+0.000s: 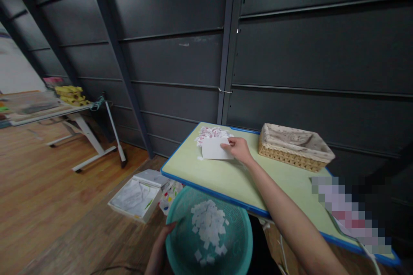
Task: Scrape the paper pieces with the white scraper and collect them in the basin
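Observation:
My right hand (238,149) pinches a white card (214,149) by its right edge, over the pale green table (193,167). Behind the card lies a heap of small paper scraps (213,132) with reddish marks. Below the table's front edge, my left hand (168,231) grips the left rim of a teal plastic basket (248,240); part of that hand is hidden by the basket. Many small white paper pieces (208,221) lie in the bottom of the basket.
A woven basket with a cloth liner (293,161) stands at the table's back right. A white box (137,200) sits on the floor at left, beside a spotted bag (171,195). Farther left is another table (48,116) with yellow items (71,95).

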The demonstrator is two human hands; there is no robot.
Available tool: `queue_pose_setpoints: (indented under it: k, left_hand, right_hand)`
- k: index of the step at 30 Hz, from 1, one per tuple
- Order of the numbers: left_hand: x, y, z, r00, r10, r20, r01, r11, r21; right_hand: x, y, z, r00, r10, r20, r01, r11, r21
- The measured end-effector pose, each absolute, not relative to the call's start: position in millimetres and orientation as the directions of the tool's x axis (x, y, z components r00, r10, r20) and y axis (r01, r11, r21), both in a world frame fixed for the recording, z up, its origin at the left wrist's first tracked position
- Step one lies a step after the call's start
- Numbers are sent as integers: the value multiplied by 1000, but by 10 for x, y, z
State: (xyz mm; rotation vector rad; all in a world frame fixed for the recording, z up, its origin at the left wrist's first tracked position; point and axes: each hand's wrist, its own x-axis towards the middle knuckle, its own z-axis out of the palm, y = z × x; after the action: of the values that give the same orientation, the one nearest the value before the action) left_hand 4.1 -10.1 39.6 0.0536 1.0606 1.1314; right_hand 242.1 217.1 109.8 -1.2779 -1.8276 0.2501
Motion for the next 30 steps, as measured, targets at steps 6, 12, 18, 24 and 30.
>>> queue_pose_setpoints:
  k: [6,12,18,24,30]
  left_hand:
    - [66,-96,390,9,737,-676,-750,453,482]
    - [37,-79,397,22,751,-660,-756,445,481]
    - [5,-83,435,4,756,-654,-770,420,480]
    - [22,-86,473,-101,768,-633,-720,383,579]
    - [-6,-75,411,-78,788,-610,-756,352,551]
  right_hand:
    - [2346,2166,1072,-84,860,504,539,464,-703]
    - [2301,2127,1098,-125,886,447,481,448,-754]
    - [2425,2106,1183,-220,929,297,388,362,-848]
    - [2480,2098,1173,-361,920,154,312,275,-909]
    - [2485,2109,1136,-512,859,21,291,196,-936]
